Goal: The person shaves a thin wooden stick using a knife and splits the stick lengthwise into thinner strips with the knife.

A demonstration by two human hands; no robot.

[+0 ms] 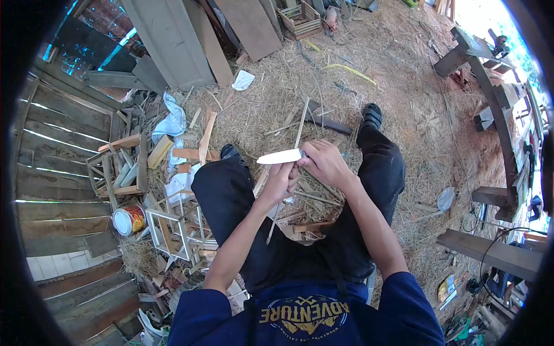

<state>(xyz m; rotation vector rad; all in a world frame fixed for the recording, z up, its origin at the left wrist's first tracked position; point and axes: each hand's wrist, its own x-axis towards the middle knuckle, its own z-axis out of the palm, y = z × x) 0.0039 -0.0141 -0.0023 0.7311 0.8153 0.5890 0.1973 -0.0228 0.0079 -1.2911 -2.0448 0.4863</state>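
My right hand [327, 162] is closed around the handle of a knife, and its broad, bright blade [281, 157] points left. Below the blade, my left hand [279, 180] is wrapped around a thin wooden stick [301, 124]. The stick slants from above the knife down between my legs, its lower end near my lap. The blade lies across the stick, just above my left fingers; whether the edge touches the wood I cannot tell. My fingers hide most of the knife handle and the middle of the stick.
Straw and wood shavings cover the ground. A dark tool [330, 122] lies beyond my hands. To the left stand a white wooden frame [168, 233] and a paint can [128, 221]. Boards [173, 46] lean at the back, near a wooden crate [300, 22]. A workbench [497, 115] stands right.
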